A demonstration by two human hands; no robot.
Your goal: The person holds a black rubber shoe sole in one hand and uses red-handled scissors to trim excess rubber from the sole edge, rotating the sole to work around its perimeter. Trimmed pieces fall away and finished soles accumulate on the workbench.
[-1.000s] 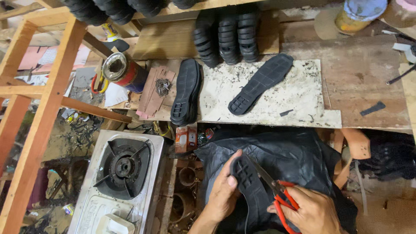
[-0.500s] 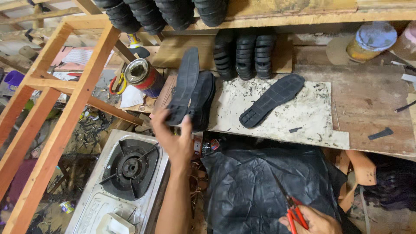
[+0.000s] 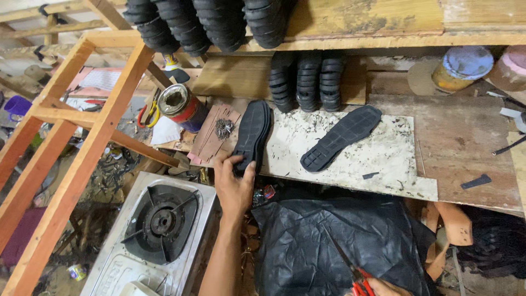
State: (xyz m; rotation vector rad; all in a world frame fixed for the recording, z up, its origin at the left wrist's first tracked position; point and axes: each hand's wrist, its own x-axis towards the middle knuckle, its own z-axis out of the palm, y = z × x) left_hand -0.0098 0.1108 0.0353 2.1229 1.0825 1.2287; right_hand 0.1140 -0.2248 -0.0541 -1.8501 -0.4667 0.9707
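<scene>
A workshop seen from above. Left of centre, the left hand [image 3: 234, 183] rests its fingers on the near end of a stack of black soles [image 3: 252, 134] lying on the wooden bench [image 3: 460, 148]; whether it grips them is hard to tell. Half a second ago it held those soles lifted. At the bottom edge, the right hand [image 3: 383, 288] is mostly cut off, closed around red-handled scissors [image 3: 353, 268] over a black sheet [image 3: 339, 241]. Another sole [image 3: 342, 137] lies on a stained white slab [image 3: 356, 159]. A gas stove [image 3: 159, 225] sits lower left.
</scene>
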